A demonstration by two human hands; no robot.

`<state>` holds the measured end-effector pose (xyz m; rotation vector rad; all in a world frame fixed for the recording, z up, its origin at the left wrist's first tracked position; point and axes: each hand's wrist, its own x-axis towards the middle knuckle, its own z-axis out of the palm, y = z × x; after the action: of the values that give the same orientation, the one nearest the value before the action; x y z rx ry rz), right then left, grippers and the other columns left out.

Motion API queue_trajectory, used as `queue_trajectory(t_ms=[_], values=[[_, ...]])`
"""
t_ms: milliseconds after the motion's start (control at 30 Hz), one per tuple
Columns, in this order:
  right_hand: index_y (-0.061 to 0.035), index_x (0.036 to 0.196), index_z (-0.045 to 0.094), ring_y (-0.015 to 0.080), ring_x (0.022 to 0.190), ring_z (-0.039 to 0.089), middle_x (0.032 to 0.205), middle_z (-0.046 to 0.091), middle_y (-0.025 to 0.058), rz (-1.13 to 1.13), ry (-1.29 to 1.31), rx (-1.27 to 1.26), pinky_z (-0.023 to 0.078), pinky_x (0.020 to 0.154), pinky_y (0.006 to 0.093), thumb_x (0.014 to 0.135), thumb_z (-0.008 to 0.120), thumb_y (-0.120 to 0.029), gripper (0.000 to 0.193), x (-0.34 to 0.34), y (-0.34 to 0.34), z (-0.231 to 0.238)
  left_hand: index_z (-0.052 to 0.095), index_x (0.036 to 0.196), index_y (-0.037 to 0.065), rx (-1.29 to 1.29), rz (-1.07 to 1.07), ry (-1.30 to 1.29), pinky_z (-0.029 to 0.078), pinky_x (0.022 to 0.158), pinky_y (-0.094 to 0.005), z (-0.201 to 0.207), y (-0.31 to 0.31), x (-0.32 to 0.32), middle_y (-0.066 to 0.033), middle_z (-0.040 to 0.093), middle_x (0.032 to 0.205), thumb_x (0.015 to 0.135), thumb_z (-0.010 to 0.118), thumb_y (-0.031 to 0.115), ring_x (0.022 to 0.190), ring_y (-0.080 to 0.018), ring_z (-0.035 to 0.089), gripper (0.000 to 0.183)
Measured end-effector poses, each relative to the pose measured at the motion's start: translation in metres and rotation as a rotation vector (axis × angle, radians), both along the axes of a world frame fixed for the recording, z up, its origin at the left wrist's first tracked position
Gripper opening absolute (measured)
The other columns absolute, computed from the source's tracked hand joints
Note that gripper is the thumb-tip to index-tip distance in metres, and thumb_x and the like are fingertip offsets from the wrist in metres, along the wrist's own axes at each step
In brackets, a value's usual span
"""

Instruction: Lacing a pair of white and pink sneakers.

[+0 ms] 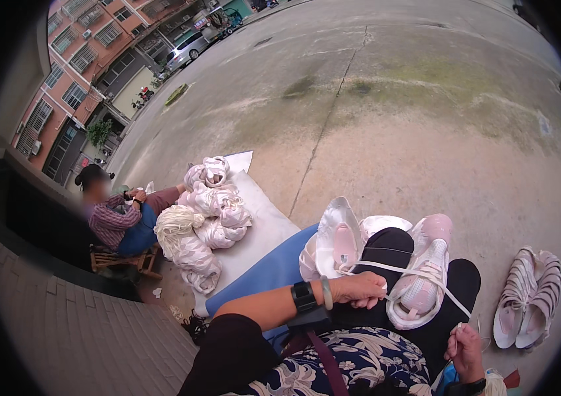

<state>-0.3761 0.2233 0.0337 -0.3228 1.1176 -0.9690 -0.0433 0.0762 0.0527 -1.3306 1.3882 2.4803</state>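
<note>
A white and pink sneaker [419, 280] rests across my lap, toe pointing away from me, with a white shoelace [455, 300] threaded through it and trailing over my right knee. Just left of its opening, my left hand [361, 289] is closed in a pinch on a white lace end beside the shoe. Lower right, near my right thigh, my right hand [466, 351] is also pinched; a small pale bit shows at its fingertips, too small to name. More white-pink shoes [333, 244] lean beyond my left knee, one with its pink insole showing.
A tied pair of pink-white shoes [528, 300] lies on the concrete at right. Bundles of pink-white shoe pieces [214, 211] and pale laces [176, 228] sit on a white sheet [264, 211] at left. Another person [115, 218] sits beyond, beside a brick wall [62, 317].
</note>
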Motion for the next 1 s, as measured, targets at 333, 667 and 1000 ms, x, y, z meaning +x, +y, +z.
queue_trajectory(t_ms=[333, 667, 1000], values=[[-0.0050, 0.089, 0.058, 0.0077, 0.063, 0.059, 0.080, 0.062, 0.0026, -0.031, 0.437, -0.319, 0.050, 0.052, 0.0203, 0.089, 0.058, -0.015, 0.010, 0.048, -0.083, -0.011, 0.052, 0.081, 0.004, -0.216, 0.260, -0.016, 0.034, 0.031, -0.0218, -0.010, -0.044, -0.048, -0.0045, 0.055, 0.057, 0.086, 0.049, 0.016, 0.040, -0.0097, 0.051, 0.014], [-0.0025, 0.096, 0.061, 0.0077, 0.071, 0.057, 0.087, 0.061, 0.0011, -0.172, 0.242, -0.372, 0.047, 0.068, 0.0204, 0.087, 0.061, -0.009, 0.011, 0.041, -0.074, -0.010, 0.057, 0.076, 0.001, -1.364, 0.328, 0.008, 0.043, 0.065, -0.0377, 0.003, -0.033, -0.048, -0.0123, 0.056, 0.073, 0.079, 0.057, 0.010, 0.071, -0.0304, 0.057, 0.010], [-0.0053, 0.087, 0.057, 0.0048, 0.049, 0.049, 0.066, 0.057, 0.0002, -0.274, 0.253, -0.341, 0.039, 0.042, 0.0194, 0.090, 0.059, -0.015, 0.010, 0.061, -0.087, -0.010, 0.050, 0.072, 0.004, -0.948, 0.406, -0.139, 0.035, 0.047, -0.0236, 0.001, -0.020, -0.012, 0.0022, 0.046, 0.059, 0.090, 0.054, 0.014, 0.052, -0.0058, 0.042, 0.021]])
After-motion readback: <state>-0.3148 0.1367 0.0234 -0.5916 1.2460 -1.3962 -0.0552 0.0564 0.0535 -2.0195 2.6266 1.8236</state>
